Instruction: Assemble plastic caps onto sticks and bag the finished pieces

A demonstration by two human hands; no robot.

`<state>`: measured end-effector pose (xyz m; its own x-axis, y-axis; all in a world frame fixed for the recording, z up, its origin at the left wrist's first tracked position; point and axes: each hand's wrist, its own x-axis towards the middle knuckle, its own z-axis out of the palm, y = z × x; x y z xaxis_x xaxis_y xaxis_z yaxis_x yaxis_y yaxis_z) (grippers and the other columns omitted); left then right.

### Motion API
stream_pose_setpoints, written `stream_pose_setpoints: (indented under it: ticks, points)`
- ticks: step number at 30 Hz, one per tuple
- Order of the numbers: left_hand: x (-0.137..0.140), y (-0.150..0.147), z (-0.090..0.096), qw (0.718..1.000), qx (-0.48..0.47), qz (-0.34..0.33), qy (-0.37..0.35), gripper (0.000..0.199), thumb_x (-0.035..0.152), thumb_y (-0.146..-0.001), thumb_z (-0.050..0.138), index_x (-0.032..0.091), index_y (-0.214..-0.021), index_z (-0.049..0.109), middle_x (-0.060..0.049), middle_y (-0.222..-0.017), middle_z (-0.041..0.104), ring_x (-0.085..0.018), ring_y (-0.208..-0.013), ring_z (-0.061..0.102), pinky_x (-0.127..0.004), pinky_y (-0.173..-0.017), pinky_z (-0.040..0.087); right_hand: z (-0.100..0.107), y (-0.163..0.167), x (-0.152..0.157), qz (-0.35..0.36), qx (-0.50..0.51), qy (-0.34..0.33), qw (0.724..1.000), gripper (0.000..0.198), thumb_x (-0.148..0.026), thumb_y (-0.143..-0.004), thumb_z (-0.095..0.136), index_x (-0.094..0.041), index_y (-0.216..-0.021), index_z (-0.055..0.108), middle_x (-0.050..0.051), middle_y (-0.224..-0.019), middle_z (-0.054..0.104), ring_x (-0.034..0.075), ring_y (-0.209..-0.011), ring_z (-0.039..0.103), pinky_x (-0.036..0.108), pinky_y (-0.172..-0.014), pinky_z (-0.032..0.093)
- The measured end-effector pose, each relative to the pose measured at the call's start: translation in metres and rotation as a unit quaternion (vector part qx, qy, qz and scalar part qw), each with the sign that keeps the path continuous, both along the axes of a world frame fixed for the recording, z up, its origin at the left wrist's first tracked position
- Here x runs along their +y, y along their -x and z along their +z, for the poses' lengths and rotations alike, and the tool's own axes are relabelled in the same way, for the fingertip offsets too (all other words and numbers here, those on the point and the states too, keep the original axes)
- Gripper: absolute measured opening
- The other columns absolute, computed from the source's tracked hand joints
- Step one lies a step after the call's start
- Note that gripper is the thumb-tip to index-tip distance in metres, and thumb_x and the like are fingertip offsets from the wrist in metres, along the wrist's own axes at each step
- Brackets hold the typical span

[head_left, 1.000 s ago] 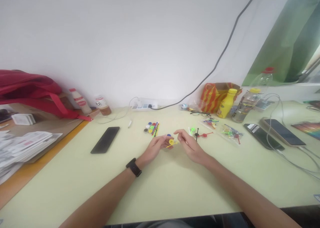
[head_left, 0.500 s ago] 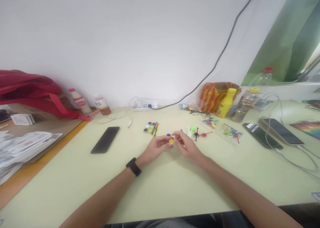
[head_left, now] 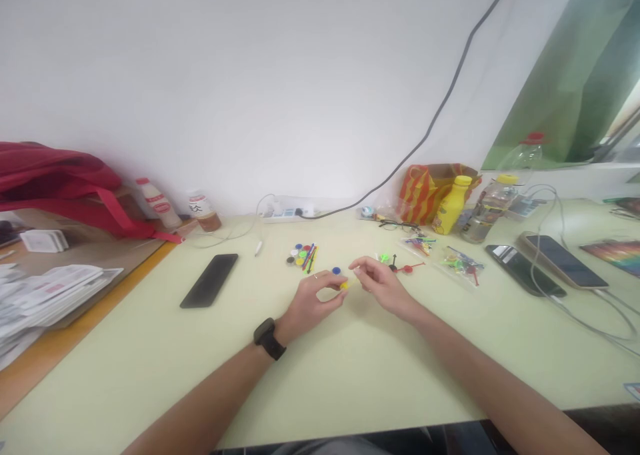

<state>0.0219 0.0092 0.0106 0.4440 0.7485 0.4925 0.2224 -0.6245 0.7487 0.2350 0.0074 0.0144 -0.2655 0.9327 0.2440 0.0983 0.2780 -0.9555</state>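
Gripping a yellow bit with fingers of the left hand, lower middle of the frame. Just beside, holding the right hand with bent fingers; can't tell if gripping.

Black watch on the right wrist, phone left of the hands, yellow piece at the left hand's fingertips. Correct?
Wrong wrist: the black watch is on the left wrist, as the head view shows. The rest stands: phone left of the hands, yellow piece at the fingertips of the left hand.
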Motion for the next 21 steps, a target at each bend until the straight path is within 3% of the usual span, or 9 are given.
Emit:
stream_pose_setpoints:
  ticks: [4, 11, 17, 21]
  points:
    - [-0.0042, 0.0, 0.0027, 0.998, 0.02, 0.011, -0.05, 0.02, 0.023, -0.09, 0.068, 0.024, -0.107, 0.075, -0.007, -0.094, 0.074, -0.021, -0.087, 0.068, -0.034, -0.083, 0.053, 0.0017, 0.0032, -0.0027, 0.011, 0.011, 0.015, 1.0, 0.042, -0.06, -0.094, 0.056, -0.021, -0.108, 0.061, -0.006, -0.067, 0.038, 0.012, -0.058, 0.034, 0.026, -0.053, 0.028]
    - [-0.006, 0.0001, 0.0038, 0.997, 0.042, 0.007, -0.061, 0.015, 0.022, -0.089, 0.067, 0.023, -0.101, 0.074, -0.005, -0.085, 0.072, -0.02, -0.079, 0.066, -0.033, -0.078, 0.052, 0.0048, 0.0053, -0.0049, 0.015, 0.016, 0.006, 1.0, 0.038, -0.057, -0.095, 0.057, -0.02, -0.104, 0.062, -0.005, -0.067, 0.039, 0.012, -0.058, 0.034, 0.026, -0.054, 0.029]
    - [-0.009, -0.0059, 0.0096, 0.995, -0.035, -0.068, 0.07, 0.013, 0.028, -0.093, 0.067, 0.019, -0.099, 0.074, -0.012, -0.112, 0.072, -0.023, -0.101, 0.067, -0.036, -0.091, 0.054, 0.0056, 0.0016, -0.0036, 0.003, 0.026, 0.011, 1.0, 0.035, -0.054, -0.094, 0.061, -0.021, -0.107, 0.062, -0.004, -0.071, 0.049, 0.012, -0.061, 0.046, 0.027, -0.058, 0.039]
    - [-0.0011, -0.0062, 0.0045, 0.982, -0.1, -0.055, 0.148, 0.018, 0.032, -0.09, 0.072, 0.017, -0.1, 0.072, -0.009, -0.1, 0.071, -0.021, -0.094, 0.067, -0.035, -0.088, 0.056, 0.0079, -0.0012, -0.0036, -0.027, 0.025, 0.012, 0.999, 0.038, -0.054, -0.096, 0.057, -0.022, -0.116, 0.058, 0.0, -0.084, 0.06, 0.016, -0.074, 0.06, 0.032, -0.072, 0.049]
